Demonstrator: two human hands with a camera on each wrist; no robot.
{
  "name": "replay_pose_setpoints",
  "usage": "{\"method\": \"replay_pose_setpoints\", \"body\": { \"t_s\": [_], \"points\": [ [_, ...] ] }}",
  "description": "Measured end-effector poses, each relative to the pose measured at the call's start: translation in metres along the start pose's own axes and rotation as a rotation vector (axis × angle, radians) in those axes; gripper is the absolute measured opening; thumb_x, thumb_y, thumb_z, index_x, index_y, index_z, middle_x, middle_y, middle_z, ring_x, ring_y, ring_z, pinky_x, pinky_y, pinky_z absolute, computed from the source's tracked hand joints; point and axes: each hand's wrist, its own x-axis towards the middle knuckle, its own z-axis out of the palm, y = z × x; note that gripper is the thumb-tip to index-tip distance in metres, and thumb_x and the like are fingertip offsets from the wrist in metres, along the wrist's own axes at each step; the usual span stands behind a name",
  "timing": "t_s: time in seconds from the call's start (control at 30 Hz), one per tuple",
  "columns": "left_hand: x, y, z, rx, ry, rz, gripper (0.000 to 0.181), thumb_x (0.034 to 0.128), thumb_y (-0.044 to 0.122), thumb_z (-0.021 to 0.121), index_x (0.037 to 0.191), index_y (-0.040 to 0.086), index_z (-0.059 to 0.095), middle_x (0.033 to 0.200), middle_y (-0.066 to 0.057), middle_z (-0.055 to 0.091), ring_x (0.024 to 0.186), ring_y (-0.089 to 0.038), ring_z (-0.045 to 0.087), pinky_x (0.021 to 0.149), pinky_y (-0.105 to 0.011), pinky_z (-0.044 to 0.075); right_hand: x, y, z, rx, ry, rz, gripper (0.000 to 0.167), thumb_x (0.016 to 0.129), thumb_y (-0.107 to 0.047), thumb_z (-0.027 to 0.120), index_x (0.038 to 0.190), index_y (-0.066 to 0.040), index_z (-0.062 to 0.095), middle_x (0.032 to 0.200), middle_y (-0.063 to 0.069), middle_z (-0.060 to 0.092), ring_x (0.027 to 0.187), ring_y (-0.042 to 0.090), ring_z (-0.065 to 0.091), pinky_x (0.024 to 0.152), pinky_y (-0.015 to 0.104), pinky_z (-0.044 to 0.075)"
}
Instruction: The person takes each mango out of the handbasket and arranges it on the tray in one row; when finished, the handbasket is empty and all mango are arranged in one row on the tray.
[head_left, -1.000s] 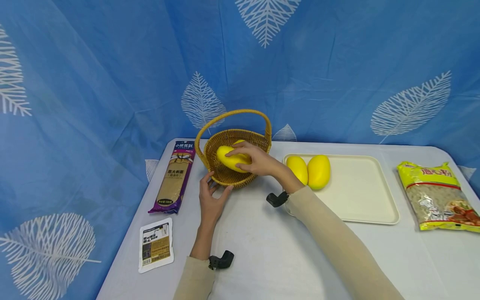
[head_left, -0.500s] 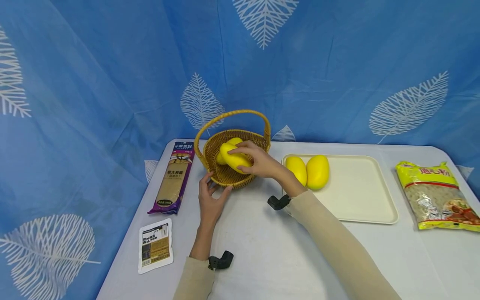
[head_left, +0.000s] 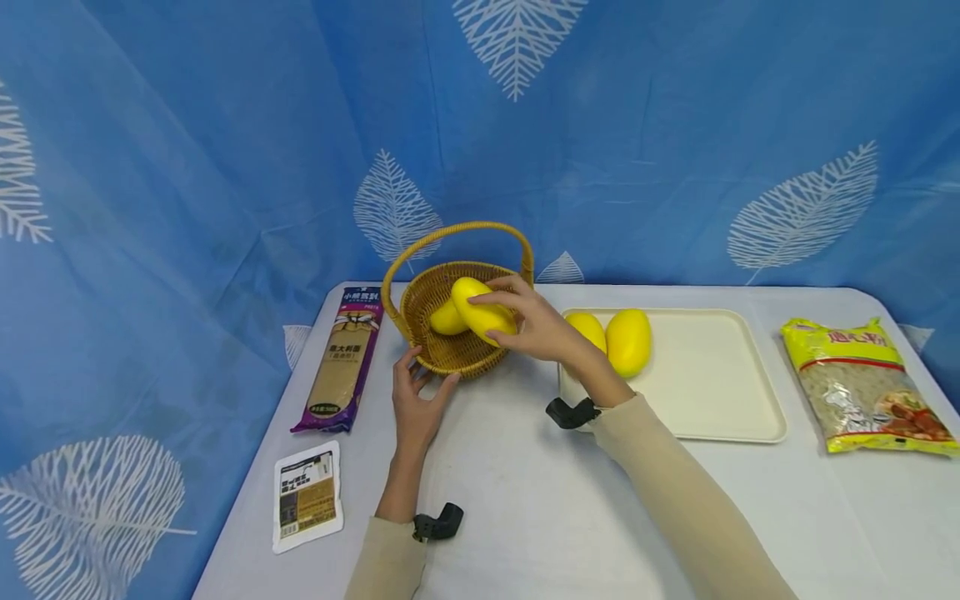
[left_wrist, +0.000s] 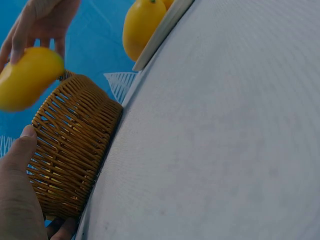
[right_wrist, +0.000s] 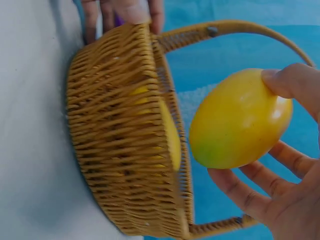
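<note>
The right hand point(head_left: 536, 323) grips a yellow mango point(head_left: 482, 312) above the wicker basket point(head_left: 457, 364). In the right wrist view, thumb and fingers pinch that mango point(right_wrist: 240, 120) clear of the basket's rim point(right_wrist: 172, 125). Another mango point(head_left: 447, 318) lies inside the basket. My left hand point(head_left: 417, 408) holds the basket's near left rim; the left wrist view has its thumb point(left_wrist: 22, 150) on the rim and fingers low at the basket's side point(left_wrist: 75, 145).
On the right, a cream tray point(head_left: 708, 375) bears two mangoes point(head_left: 628, 342) at its left end. A yellow bag point(head_left: 870, 387) lies farther right. Left of the basket lie a purple pasta pack point(head_left: 341, 362) and a white pouch point(head_left: 307, 497). The basket's handle point(head_left: 472, 225) arches up.
The right hand has lifted its mango higher and a little to the right, and the mango inside the basket shows more. My left hand stays on the rim.
</note>
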Motion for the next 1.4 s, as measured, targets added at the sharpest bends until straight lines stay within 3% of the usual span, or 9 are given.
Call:
{"method": "replay_pose_setpoints", "body": {
  "t_s": [0.2,0.5,0.73,0.97,1.17,1.23,1.4],
  "points": [
    [-0.001,0.001,0.0,-0.019,0.004,0.015,0.072,0.0814,0.011,0.08,0.137,-0.011,0.04,0.137,-0.036,0.04,0.124,-0.051,0.047,0.1,-0.059,0.048,-0.026,-0.014,-0.02,-0.06,0.112,-0.011,0.047,0.089,-0.018,0.071,0.135,-0.022,0.06,0.146,0.011,0.04,0.123,0.028,0.049,0.077,0.044,0.054],
    [-0.002,0.001,0.0,-0.011,0.002,0.022,0.072,0.0819,0.012,0.08,0.137,-0.012,0.039,0.136,-0.037,0.04,0.123,-0.052,0.048,0.1,-0.058,0.049,-0.071,-0.013,-0.045,-0.132,0.263,0.057,0.048,0.087,-0.012,0.074,0.133,-0.021,0.061,0.145,0.011,0.039,0.11,0.026,0.056,0.076,0.037,0.051],
    [-0.002,0.001,0.0,-0.01,0.002,0.016,0.073,0.082,0.012,0.08,0.138,-0.011,0.039,0.137,-0.035,0.041,0.123,-0.051,0.049,0.101,-0.057,0.049,-0.107,-0.001,-0.064,-0.182,0.342,0.175,0.048,0.088,-0.009,0.072,0.134,-0.017,0.06,0.144,0.018,0.036,0.118,0.037,0.051,0.082,0.048,0.053],
    [-0.002,0.002,0.0,-0.012,-0.001,0.03,0.071,0.0822,0.011,0.079,0.137,-0.011,0.039,0.137,-0.037,0.04,0.122,-0.052,0.049,0.099,-0.058,0.05,-0.14,0.019,-0.08,-0.283,0.431,0.267,0.052,0.087,-0.002,0.071,0.136,-0.012,0.057,0.142,0.025,0.036,0.117,0.044,0.047,0.074,0.054,0.053],
    [-0.003,0.001,0.0,-0.011,-0.004,0.036,0.071,0.0827,0.011,0.079,0.137,-0.012,0.039,0.136,-0.037,0.04,0.122,-0.052,0.049,0.099,-0.059,0.049,-0.16,0.03,-0.085,-0.332,0.442,0.37,0.05,0.088,-0.007,0.071,0.136,-0.011,0.058,0.141,0.029,0.037,0.117,0.047,0.046,0.07,0.048,0.051],
    [-0.003,0.001,0.001,-0.015,-0.005,0.032,0.071,0.0829,0.011,0.079,0.138,-0.011,0.039,0.137,-0.037,0.039,0.122,-0.052,0.049,0.1,-0.059,0.049,-0.165,0.033,-0.086,-0.343,0.452,0.39,0.05,0.087,-0.005,0.072,0.134,-0.009,0.058,0.139,0.03,0.037,0.117,0.049,0.045,0.072,0.049,0.049],
    [-0.004,0.0,0.001,-0.024,-0.009,0.017,0.072,0.0832,0.011,0.078,0.138,-0.01,0.038,0.139,-0.036,0.038,0.124,-0.051,0.048,0.101,-0.059,0.047,-0.176,0.042,-0.088,-0.36,0.476,0.444,0.05,0.084,-0.002,0.073,0.132,-0.005,0.059,0.135,0.034,0.038,0.121,0.051,0.041,0.091,0.065,0.043]
  ]
}}
